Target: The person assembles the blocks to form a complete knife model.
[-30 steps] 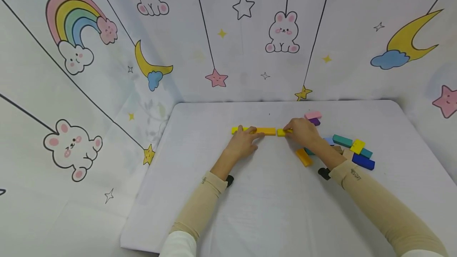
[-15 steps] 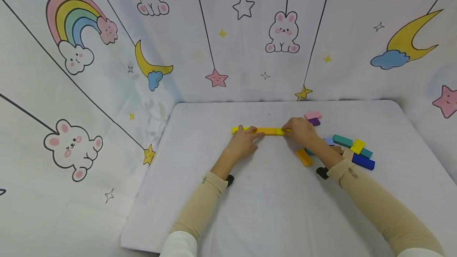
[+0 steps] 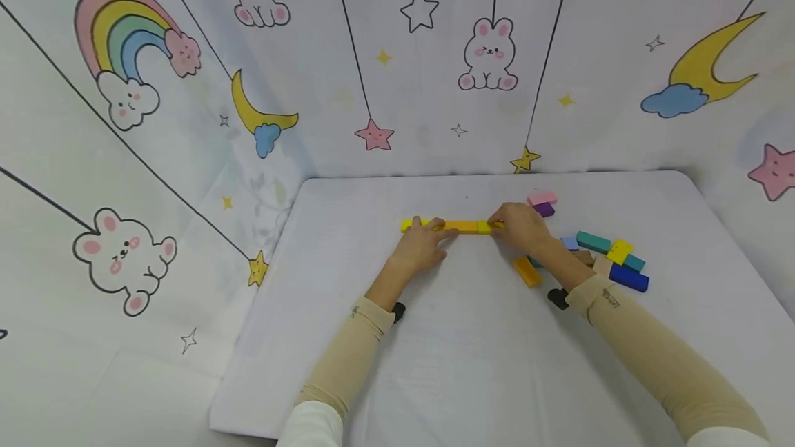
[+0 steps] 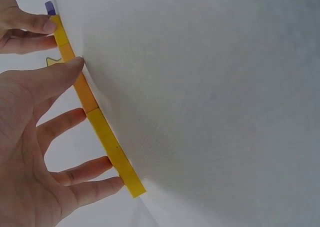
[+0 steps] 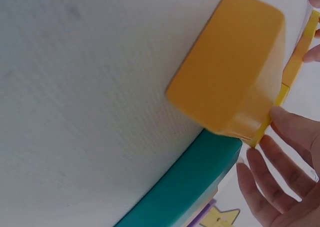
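In the head view a straight row of blocks lies toward the back of the white table. It runs from a long yellow block (image 4: 115, 149) through an orange block (image 4: 86, 91) to another yellow block (image 3: 483, 227) at the right end. The left hand (image 3: 417, 248) holds the orange block, thumb across its front face, with its other fingers spread along the row. Between thumb and fingers the right hand (image 3: 524, 227) pinches the right-end yellow block, which abuts the orange one. Part of that yellow block is hidden by the fingers.
A loose orange block (image 3: 527, 272) lies just below the right hand, against a teal block (image 5: 190, 179). Pink (image 3: 542, 197) and purple (image 3: 544, 210) blocks lie behind it. Several more, including a dark blue block (image 3: 629, 277), are piled by the right forearm.
The right hand has slid its yellow block left, closing a small gap to the orange block. The left hand has stayed in place on the row.
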Demonstrator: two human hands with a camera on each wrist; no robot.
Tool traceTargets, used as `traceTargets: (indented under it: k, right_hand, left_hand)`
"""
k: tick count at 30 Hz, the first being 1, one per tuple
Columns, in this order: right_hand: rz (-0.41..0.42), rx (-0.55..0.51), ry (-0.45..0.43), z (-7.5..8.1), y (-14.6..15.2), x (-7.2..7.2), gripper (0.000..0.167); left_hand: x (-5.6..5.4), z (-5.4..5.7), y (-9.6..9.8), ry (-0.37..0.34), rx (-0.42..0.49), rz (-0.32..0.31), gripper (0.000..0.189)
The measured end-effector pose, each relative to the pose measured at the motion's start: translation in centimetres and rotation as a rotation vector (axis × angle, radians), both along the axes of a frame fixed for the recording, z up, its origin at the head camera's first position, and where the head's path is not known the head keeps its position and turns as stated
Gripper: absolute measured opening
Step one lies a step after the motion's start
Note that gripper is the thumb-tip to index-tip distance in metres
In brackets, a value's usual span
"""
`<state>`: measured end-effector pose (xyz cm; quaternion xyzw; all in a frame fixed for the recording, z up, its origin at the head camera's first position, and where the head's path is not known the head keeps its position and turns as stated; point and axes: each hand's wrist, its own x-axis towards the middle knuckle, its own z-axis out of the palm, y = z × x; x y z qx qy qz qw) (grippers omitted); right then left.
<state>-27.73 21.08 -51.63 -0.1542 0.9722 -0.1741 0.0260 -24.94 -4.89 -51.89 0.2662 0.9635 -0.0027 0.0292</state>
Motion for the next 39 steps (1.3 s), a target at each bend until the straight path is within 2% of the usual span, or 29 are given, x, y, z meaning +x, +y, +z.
traceTargets:
  k: [7,17,29,39]
  right_hand:
    - [-0.006,-0.027,-0.017,0.4,-0.1,0.0,0.027]
    - [-0.033,-0.034,-0.01,0.6,1.1,0.5,0.032]
    - [-0.04,-0.065,-0.049,1.7,2.5,2.7,0.029]
    - [-0.026,-0.019,-0.072,1.6,3.6,4.3,0.033]
  left_hand:
    - [-0.2,0.3,-0.2,-0.004,-0.008,0.009,0.054]
    - [-0.2,0.7,-0.3,0.005,-0.003,-0.017,0.053]
    - [0.0,0.8,-0.1,-0.026,0.03,-0.006,0.052]
    - [-0.1,0.5,-0.2,0.004,0.002,-0.039,0.051]
